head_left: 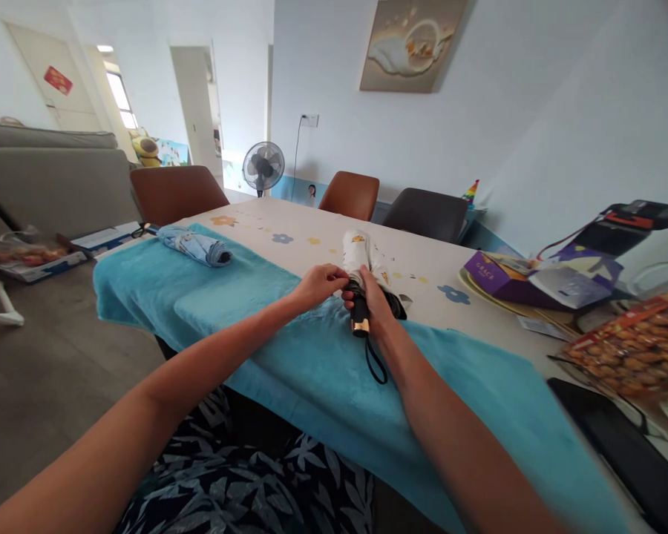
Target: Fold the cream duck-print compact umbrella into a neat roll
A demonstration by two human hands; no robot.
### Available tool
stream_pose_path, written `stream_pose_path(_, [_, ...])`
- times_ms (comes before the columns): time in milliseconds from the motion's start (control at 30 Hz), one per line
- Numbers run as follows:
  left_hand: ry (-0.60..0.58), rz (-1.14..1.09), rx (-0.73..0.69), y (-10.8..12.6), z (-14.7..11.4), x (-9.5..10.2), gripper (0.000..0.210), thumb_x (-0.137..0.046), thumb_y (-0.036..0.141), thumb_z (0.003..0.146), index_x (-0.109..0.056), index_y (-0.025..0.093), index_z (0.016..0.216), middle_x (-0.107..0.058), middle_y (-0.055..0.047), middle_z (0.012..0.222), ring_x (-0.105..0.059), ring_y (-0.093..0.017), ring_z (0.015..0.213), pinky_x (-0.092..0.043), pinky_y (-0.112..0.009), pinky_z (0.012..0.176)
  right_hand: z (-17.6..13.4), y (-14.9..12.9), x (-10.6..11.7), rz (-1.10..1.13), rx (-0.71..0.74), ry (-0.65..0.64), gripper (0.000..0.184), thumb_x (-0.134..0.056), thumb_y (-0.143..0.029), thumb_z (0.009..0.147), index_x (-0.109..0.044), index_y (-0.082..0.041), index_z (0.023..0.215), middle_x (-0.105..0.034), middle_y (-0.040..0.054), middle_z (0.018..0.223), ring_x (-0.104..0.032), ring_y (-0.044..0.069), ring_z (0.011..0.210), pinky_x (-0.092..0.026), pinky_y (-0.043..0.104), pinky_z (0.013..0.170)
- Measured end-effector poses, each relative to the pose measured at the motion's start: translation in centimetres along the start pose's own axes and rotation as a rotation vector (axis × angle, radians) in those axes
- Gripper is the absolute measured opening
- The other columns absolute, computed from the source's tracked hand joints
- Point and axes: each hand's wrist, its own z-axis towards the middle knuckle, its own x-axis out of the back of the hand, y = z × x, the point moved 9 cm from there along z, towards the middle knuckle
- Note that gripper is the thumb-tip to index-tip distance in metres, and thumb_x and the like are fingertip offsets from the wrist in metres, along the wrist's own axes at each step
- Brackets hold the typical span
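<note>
A folded white umbrella with small yellow prints lies pointing away from me, its black handle with a gold end towards me. My right hand is wrapped round it where the canopy meets the handle. A black wrist strap loops down from the handle's end. My left hand pinches at the canopy's near edge, from the left side; the bit between its fingertips is too small to make out clearly. Loose dark-lined fabric sticks out to the right, under my right hand. Beneath both hands spreads a turquoise towel.
A rolled light-blue umbrella-like bundle lies on the towel at left. The table carries a purple box, a bag of nuts and a black phone-like slab on the right. Chairs and a fan stand beyond.
</note>
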Motion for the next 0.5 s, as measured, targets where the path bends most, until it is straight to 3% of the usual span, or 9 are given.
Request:
stream_pose_path(200, [0.057, 0.044, -0.112, 1.0, 0.1, 0.3, 0.014, -0.062, 0.027, 0.076, -0.069, 0.015, 0.081, -0.064, -0.002, 0.081, -0.059, -0.012, 0.075, -0.045, -0.026, 0.074, -0.1, -0.7, -0.2, 0.058, 0.091, 0.020, 0.041, -0.050, -0.055, 0.087, -0.052, -0.017, 0.071, -0.049, -0.0032, 0.050, -0.043, 0.007, 0.038, -0.034, 0.016, 0.029])
stream_pose_path(500, [-0.098, 0.315, -0.188, 3.4, 0.7, 0.0, 0.017, -0.054, 0.023, 0.076, -0.070, 0.019, 0.079, -0.066, -0.001, 0.084, -0.060, -0.012, 0.074, -0.045, -0.026, 0.074, -0.1, -0.6, -0.1, 0.042, 0.082, 0.048, 0.033, -0.051, -0.047, 0.090, -0.052, -0.017, 0.074, -0.048, -0.0044, 0.050, -0.045, 0.007, 0.037, -0.034, 0.015, 0.029])
